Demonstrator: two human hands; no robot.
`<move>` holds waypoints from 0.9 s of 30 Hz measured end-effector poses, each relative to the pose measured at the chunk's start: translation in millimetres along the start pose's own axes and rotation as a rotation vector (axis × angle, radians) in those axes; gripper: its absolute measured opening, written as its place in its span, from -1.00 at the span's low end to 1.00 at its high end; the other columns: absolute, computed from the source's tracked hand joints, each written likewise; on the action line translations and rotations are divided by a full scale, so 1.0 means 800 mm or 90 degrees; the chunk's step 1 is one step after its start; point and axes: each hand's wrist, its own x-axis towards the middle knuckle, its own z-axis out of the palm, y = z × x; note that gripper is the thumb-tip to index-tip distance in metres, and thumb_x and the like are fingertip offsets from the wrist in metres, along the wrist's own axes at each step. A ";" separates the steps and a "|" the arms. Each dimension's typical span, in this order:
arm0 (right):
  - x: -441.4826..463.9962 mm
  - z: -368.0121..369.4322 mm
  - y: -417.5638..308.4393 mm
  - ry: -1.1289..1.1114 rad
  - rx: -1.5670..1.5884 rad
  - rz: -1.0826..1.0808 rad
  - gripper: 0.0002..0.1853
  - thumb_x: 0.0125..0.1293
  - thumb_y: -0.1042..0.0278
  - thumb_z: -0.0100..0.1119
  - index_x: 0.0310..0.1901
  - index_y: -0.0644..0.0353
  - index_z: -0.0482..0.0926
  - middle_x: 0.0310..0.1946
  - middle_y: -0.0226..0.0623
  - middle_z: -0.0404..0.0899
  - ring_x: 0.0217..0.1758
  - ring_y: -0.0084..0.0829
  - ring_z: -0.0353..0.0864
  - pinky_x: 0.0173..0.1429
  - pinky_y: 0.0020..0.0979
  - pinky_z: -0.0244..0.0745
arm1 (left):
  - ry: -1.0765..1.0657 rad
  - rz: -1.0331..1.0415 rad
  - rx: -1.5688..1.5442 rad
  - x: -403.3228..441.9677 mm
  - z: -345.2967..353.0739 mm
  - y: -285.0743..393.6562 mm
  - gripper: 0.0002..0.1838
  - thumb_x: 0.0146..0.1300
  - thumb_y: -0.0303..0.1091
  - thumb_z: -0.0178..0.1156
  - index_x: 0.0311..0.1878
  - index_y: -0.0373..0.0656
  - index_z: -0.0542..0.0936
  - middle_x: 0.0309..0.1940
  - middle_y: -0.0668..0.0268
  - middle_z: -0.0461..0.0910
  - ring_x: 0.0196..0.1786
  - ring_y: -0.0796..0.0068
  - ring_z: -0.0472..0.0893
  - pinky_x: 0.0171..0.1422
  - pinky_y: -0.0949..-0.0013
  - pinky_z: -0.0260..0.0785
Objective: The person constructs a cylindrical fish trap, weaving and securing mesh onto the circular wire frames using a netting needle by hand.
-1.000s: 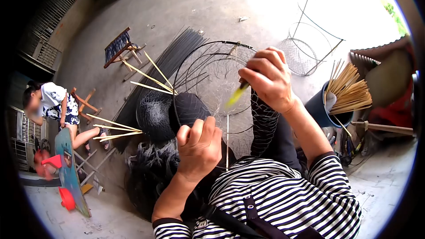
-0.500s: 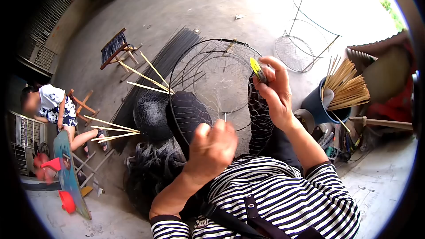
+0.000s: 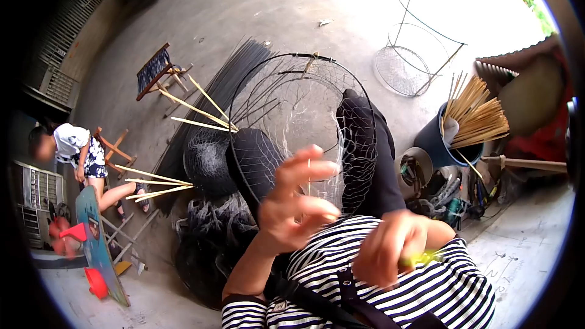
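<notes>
A round hoop with netting rests over my knees, its mesh hanging inside. My left hand is in front of the hoop's near side, palm partly turned up, fingers apart. A thin pale upright rod or thread shows between its fingers; I cannot tell whether they touch it. Low at my chest, my right hand is closed around a yellow netting shuttle, both blurred by motion. White mesh gathers between my knees, beyond the left hand.
To the right stands a blue bucket of wooden sticks. Dark rods lie on the floor beyond a dark netted bundle. A folding stool, a wire frame and another person are farther off.
My right hand has come down from beside the hoop to my chest with the shuttle. My left hand's fingers have spread from a closed grip. The other person's arm has shifted.
</notes>
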 end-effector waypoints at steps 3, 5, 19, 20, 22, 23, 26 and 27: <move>0.013 0.035 -0.015 -0.169 0.096 0.018 -0.65 0.51 0.22 -0.03 -0.11 0.42 0.52 -0.44 -0.13 0.51 -0.40 -0.18 0.54 -0.30 -0.13 0.42 | -0.296 0.056 0.300 -0.001 0.018 0.002 -0.92 0.08 -0.49 0.22 -0.32 -0.20 0.62 0.15 0.20 0.54 0.40 0.23 0.40 0.48 0.06 0.05; 0.007 0.028 -0.056 -0.148 0.009 -0.069 -0.68 0.50 0.23 -0.02 -0.08 0.38 0.57 -0.45 -0.16 0.52 -0.42 -0.20 0.56 -0.32 -0.15 0.48 | -0.261 0.042 0.303 -0.027 0.020 -0.014 -0.87 -0.01 -0.50 0.30 -0.34 -0.21 0.60 -0.09 0.25 0.54 0.18 0.15 0.50 0.34 0.04 0.24; 0.003 -0.107 -0.066 0.427 -1.648 0.270 -0.59 0.18 0.42 0.26 0.10 -0.05 0.61 -0.43 -0.43 0.40 -0.35 -0.39 0.46 -0.27 -0.36 0.42 | -0.225 -0.005 0.392 -0.071 0.014 -0.011 -0.92 -0.04 -0.57 0.28 -0.42 -0.24 0.59 -0.41 0.23 0.43 -0.08 0.14 0.54 0.18 0.13 0.47; 0.003 -0.111 -0.064 0.406 -1.662 0.275 -0.59 0.16 0.42 0.27 0.10 -0.05 0.61 -0.43 -0.43 0.40 -0.35 -0.38 0.45 -0.27 -0.36 0.42 | -0.225 -0.009 0.384 -0.070 0.014 -0.010 -0.91 -0.04 -0.57 0.28 -0.42 -0.24 0.59 -0.40 0.23 0.43 -0.08 0.14 0.54 0.19 0.13 0.47; 0.003 -0.117 -0.062 0.361 -1.687 0.284 -0.57 0.14 0.41 0.29 0.10 -0.05 0.61 -0.44 -0.42 0.38 -0.35 -0.38 0.45 -0.27 -0.36 0.42 | -0.223 -0.018 0.369 -0.067 0.014 -0.008 -0.90 -0.05 -0.57 0.27 -0.41 -0.25 0.60 -0.40 0.23 0.44 -0.08 0.15 0.54 0.20 0.13 0.47; 0.004 -0.118 -0.058 0.359 -1.687 0.298 -0.59 0.14 0.40 0.31 0.08 -0.04 0.63 -0.43 -0.41 0.40 -0.36 -0.38 0.44 -0.26 -0.37 0.41 | -0.224 -0.019 0.367 -0.066 0.014 -0.007 -0.90 -0.06 -0.57 0.26 -0.40 -0.25 0.60 -0.39 0.24 0.44 -0.08 0.15 0.54 0.20 0.14 0.47; 0.005 -0.132 -0.045 0.426 -1.560 0.186 -0.63 0.15 0.41 0.33 0.04 -0.02 0.66 -0.40 -0.39 0.44 -0.35 -0.37 0.45 -0.26 -0.36 0.41 | -0.229 -0.021 0.365 -0.064 0.015 -0.006 -0.88 -0.07 -0.57 0.26 -0.38 -0.25 0.61 -0.39 0.24 0.44 -0.08 0.16 0.54 0.21 0.14 0.47; 0.008 -0.132 -0.043 0.485 -1.473 0.136 -0.65 0.13 0.48 0.35 0.00 0.04 0.69 -0.37 -0.37 0.49 -0.34 -0.36 0.47 -0.27 -0.35 0.42 | -0.232 -0.022 0.366 -0.066 0.015 -0.006 -0.87 -0.07 -0.57 0.26 -0.37 -0.25 0.61 -0.39 0.24 0.44 -0.08 0.17 0.54 0.21 0.14 0.47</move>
